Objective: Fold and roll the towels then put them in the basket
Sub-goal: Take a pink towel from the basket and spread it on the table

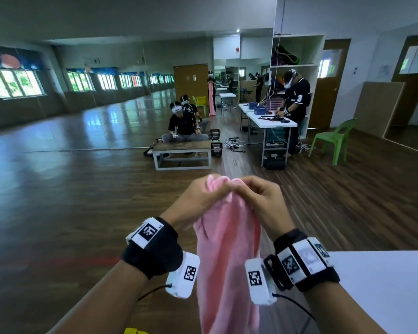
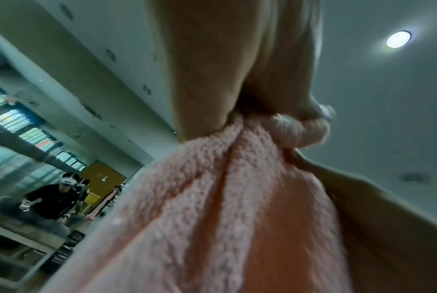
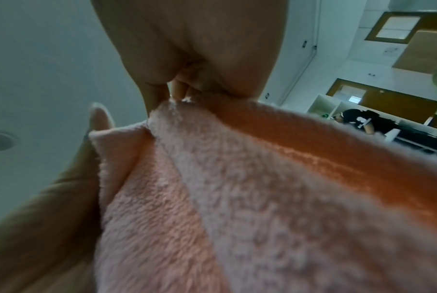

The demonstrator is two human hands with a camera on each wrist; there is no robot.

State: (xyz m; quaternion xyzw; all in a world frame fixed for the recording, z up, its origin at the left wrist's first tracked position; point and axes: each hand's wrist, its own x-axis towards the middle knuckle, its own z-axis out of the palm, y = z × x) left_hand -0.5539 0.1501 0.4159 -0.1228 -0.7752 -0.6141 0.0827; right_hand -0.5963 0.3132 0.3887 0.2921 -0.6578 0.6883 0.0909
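Note:
A pink towel hangs in the air in front of me, its top edge bunched between both hands. My left hand pinches the towel's top on the left, and my right hand pinches it right beside, the fingertips nearly touching. The cloth drops straight down between my wrists and out of the bottom of the head view. In the left wrist view the towel gathers into folds under my thumb and fingers. The right wrist view shows the towel held at a corner by curled fingers. No basket is clearly visible.
A white table lies at the lower right, close to my right forearm. Something yellow peeks in at the bottom edge. Farther off on the wooden floor are a low table, a white table with people, and a green chair.

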